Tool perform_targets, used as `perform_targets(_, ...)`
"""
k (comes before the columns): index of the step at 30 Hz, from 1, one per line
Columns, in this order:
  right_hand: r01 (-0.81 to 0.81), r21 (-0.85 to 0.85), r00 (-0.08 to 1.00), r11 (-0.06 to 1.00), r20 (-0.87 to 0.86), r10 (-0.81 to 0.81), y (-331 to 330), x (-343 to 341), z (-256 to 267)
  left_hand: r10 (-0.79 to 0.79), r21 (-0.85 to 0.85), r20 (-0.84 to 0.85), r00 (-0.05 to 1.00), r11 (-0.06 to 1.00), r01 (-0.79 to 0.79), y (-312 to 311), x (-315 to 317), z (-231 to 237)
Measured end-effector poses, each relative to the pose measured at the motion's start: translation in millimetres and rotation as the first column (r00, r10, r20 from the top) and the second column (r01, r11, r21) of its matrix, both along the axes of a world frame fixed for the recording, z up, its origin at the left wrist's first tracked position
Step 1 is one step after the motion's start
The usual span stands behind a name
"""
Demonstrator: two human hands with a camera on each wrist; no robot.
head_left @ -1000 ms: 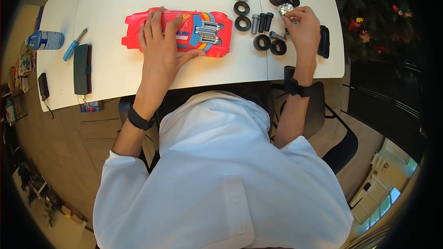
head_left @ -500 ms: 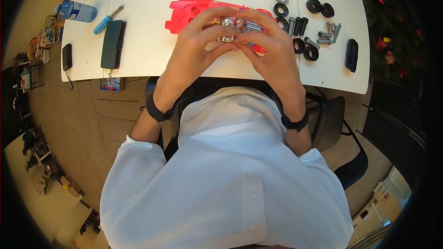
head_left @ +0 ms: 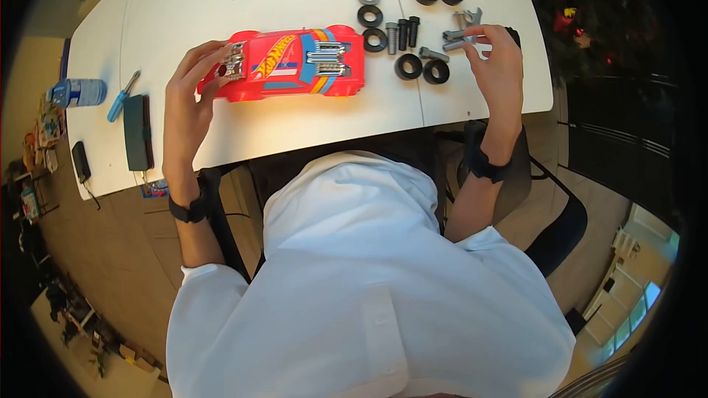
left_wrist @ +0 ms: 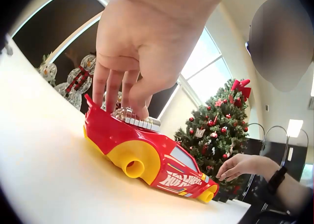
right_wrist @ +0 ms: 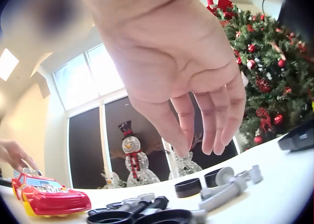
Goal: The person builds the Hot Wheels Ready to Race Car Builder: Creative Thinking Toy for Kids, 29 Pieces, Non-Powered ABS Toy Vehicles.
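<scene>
On the red plastic toy car (head_left: pixel 284 66): our left hand (head_left: pixel 189 99) bends its thumb and fingers round a shiny, chrome-coloured plastic engine piece (head_left: pixel 234 62), pinching it at the end farther from our right hand (head_left: pixel 501 77)

Car: we have it upright on the smooth white table (head_left: pixel 184 0), well apart from the loose parts; the round, hollow yellow hub (left_wrist: pixel 132 168) facing the left wrist camera bears no wheel

Over the bolts: our right hand hangs with loosely bent fingers, gripping nothing we can see; below lie grey plastic bolts (head_left: pixel 455 45), with black plastic bolts (head_left: pixel 403 34) and black ring-shaped wheels (head_left: pixel 398 68) near

Engine piece risk: we cannot tell whether it is fully seated; if it is loose, a fingertip dragging as the left hand lets go could tip it, and pressing one side only could leave it crooked

Car risk: with little else steadying it, a hard off-centre push might slide or twist it

Bolt risk: the grey ones lie crowded, so a low, hasty reach could send one rolling or bring up its neighbour instead
</scene>
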State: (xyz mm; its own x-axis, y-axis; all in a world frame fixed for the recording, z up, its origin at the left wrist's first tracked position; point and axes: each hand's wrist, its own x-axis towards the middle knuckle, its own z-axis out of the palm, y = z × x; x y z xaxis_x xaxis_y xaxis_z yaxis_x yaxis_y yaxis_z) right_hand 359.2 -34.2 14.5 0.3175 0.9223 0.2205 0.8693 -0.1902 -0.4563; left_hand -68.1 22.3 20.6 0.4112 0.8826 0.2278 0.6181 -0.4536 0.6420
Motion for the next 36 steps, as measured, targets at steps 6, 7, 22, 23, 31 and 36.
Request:
perform_targets(6,-0.066,-0.034,0.997,0.997,-0.043,0.065,3,18,-18,0.03,0.017,-0.119,0.992,0.999,-0.028,-4,10,1)
perform_targets(7,-0.093,-0.042,0.994,0.995,-0.06,0.091,5,17,-21,0.046,-0.024,-0.119,0.992,0.998,-0.05,-3,10,1)
perform_targets(22,-0.122,-0.158,0.945,0.98,0.282,0.163,26,14,-35,0.092,0.175,-0.014,0.996,0.981,-0.088,-1,24,11)
perform_targets(23,-0.18,-0.11,0.944,0.977,0.26,0.204,27,20,-43,0.1,0.17,-0.018,0.995,0.981,-0.095,-3,23,12)
perform_targets(31,-0.145,-0.035,0.976,0.989,0.16,0.149,18,5,-10,0.099,0.189,0.074,0.992,0.976,-0.111,-14,35,27)
perform_targets(36,-0.272,0.262,0.85,0.926,-0.386,0.359,9,-35,24,-0.02,-0.144,0.248,0.969,0.988,0.057,-27,48,32)
